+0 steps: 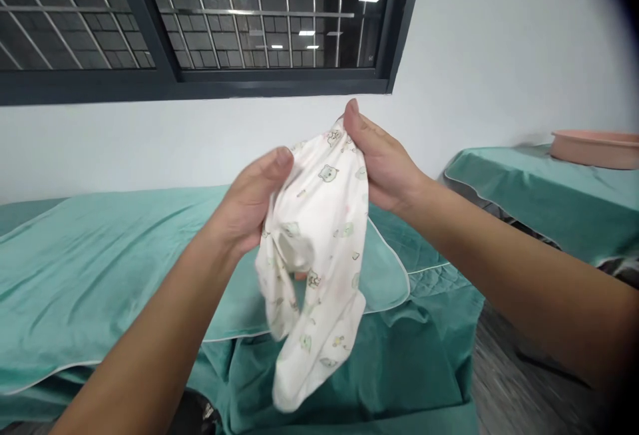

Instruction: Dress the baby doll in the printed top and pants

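A pair of white baby pants (324, 222) with closed feet and small printed animal faces hangs in the air in front of me. My left hand (252, 195) grips the upper left edge, thumb on top and fingers hidden behind the cloth. At the upper right corner, my right hand (382, 159) pinches the gathered fabric, a little higher than the left. Both legs dangle down, slightly blurred, with the right one hanging lower. Between the legs shows a small tan patch of something mostly hidden behind the pants.
Below lies a bed with a green cover (114, 255) and a white-edged green cloth (384, 275). To the right, a pink basin (594, 149) stands on another green-covered surface (544, 189). A white wall and a dark-framed barred window (279, 76) rise behind.
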The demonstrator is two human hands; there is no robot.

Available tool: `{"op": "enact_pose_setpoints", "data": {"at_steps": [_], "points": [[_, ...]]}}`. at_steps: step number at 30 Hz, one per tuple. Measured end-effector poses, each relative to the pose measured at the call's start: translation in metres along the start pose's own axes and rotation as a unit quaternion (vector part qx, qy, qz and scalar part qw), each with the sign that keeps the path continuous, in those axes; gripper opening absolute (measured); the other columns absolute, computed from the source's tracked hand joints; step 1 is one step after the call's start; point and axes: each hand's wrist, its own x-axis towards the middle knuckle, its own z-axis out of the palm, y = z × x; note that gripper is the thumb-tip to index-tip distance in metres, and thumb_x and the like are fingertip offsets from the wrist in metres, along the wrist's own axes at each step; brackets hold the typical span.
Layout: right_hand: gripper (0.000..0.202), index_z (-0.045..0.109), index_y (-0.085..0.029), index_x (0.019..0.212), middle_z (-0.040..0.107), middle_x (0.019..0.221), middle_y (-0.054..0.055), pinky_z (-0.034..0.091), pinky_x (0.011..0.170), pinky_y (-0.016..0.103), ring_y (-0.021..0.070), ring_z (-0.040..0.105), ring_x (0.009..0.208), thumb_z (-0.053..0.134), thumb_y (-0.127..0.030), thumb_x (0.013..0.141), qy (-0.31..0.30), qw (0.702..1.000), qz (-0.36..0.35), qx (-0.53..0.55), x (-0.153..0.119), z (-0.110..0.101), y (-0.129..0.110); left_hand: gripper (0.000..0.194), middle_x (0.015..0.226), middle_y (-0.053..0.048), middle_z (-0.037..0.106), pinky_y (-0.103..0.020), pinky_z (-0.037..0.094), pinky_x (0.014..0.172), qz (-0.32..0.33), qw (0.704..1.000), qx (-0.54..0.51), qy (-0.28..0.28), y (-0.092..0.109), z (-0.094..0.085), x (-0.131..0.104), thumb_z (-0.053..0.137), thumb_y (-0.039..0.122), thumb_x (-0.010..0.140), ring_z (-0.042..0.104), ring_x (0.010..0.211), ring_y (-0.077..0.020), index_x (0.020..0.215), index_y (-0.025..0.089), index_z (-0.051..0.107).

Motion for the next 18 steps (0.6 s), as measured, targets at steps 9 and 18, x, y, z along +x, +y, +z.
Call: {"op": "enact_pose_setpoints", "data": {"at_steps": [9, 18], "points": [[0.051, 0.067, -0.019, 0.088, 0.068, 0.081, 0.001, 0.049, 0.064, 0.026, 0.0151, 0.062, 0.073, 0.062, -0.069, 0.080, -0.168, 0.973, 0.137, -0.079, -0.009, -0.031, 0.075, 0.033, 0.072, -0.001, 0.065, -0.023, 0.048, 0.053, -0.044, 0.994, 0.020, 0.102, -0.045, -0.022, 0.007, 0.078, 0.044, 0.074, 0.062, 0.061, -0.0142, 0.089, 0.017, 0.067], [0.044, 0.070, -0.020, 0.079, 0.070, 0.077, 0.003, 0.049, 0.062, 0.027, 0.0174, 0.065, 0.070, 0.062, -0.063, 0.084, -0.076, 0.986, 0.144, -0.034, -0.008, -0.023, 0.106, 0.058, 0.096, -0.011, 0.074, -0.036, 0.056, 0.080, -0.155, 0.988, 0.000, 0.016, -0.089, -0.018, -0.006, 0.082, 0.043, 0.071, 0.070, 0.089, -0.0280, 0.120, 0.016, 0.066]]}}
